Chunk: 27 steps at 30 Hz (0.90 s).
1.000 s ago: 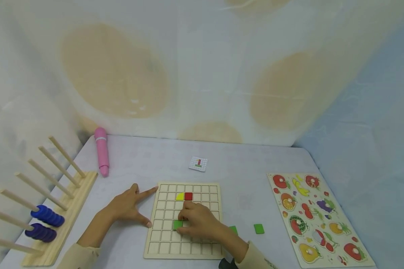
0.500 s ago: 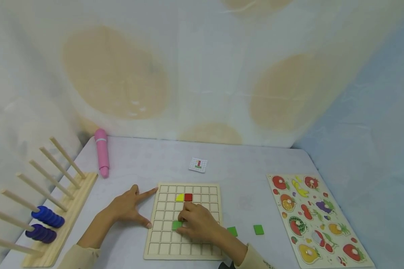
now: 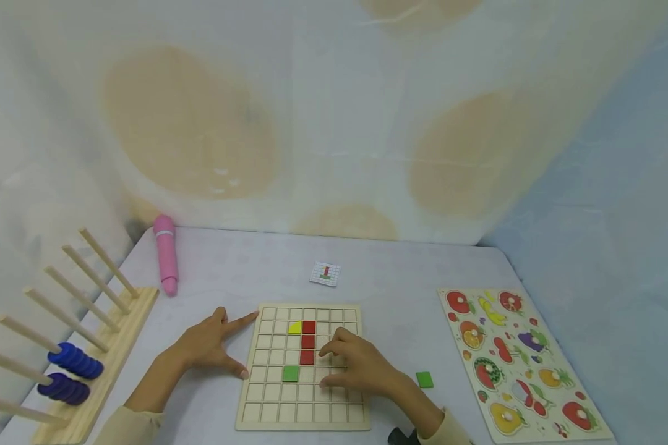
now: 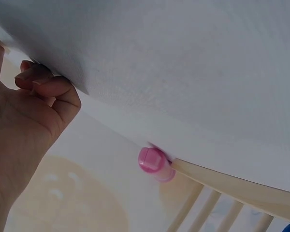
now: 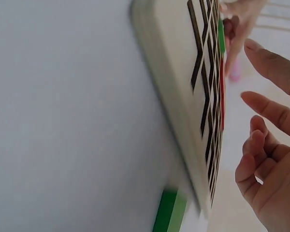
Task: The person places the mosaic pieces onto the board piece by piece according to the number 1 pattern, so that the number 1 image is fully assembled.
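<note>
A wooden grid board [image 3: 261,413] lies flat in the middle of the table in the head view. A yellow piece [image 3: 295,328] sits in it beside the top of a column of red tiles [image 3: 308,342], with a green tile [image 3: 291,373] lower left. My left hand [image 3: 208,342] touches the board's left edge with straight index finger and thumb; the left wrist view shows its other fingers bent. Over the board's right half hovers my right hand [image 3: 362,366], thumb and index finger apart, holding nothing. Another green tile [image 3: 425,379] lies right of my right forearm.
A small printed pattern card [image 3: 325,274] lies behind the board. On the left stand a wooden peg rack [image 3: 117,346] with blue and purple rings and a pink cylinder [image 3: 167,256]. A fruit puzzle board [image 3: 518,371] lies at the right.
My right hand has drawn off to the right from the green tile and opened, uncovering the lower red tiles. A second loose green tile is now hidden by my right arm. My left hand stays put.
</note>
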{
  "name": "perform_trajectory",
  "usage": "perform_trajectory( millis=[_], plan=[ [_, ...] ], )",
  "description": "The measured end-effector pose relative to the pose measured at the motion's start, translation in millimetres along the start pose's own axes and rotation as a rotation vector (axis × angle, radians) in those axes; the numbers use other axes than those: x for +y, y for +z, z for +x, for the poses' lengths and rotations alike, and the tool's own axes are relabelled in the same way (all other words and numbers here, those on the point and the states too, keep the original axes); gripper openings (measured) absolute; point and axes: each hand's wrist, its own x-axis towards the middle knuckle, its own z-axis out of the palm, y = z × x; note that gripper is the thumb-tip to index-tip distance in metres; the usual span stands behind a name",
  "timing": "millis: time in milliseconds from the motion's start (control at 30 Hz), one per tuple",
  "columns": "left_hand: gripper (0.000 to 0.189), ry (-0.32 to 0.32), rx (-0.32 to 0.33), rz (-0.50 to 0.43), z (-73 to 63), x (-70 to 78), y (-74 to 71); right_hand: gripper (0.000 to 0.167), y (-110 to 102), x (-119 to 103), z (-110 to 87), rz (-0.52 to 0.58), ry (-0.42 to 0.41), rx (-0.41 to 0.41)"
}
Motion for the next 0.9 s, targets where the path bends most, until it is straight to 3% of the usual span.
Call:
perform_trajectory(
  millis=[300, 633, 900],
  plan=[
    [0.117, -0.016, -0.013, -0.004, -1.8, 1.6, -1.1, 0.042, -18, 30, -33.0, 0.084, 0.111, 0.004],
    [0.118, -0.008, -0.014, 0.001, -1.7, 1.3, 0.1, 0.043, -30, 57, -70.1, 0.051, 0.097, 0.063],
    [0.119, -0.009, -0.008, -0.002, -1.1, 1.4, -0.8, 0.04, -34, 63, -81.2, 0.054, 0.135, 0.048]
  ],
)
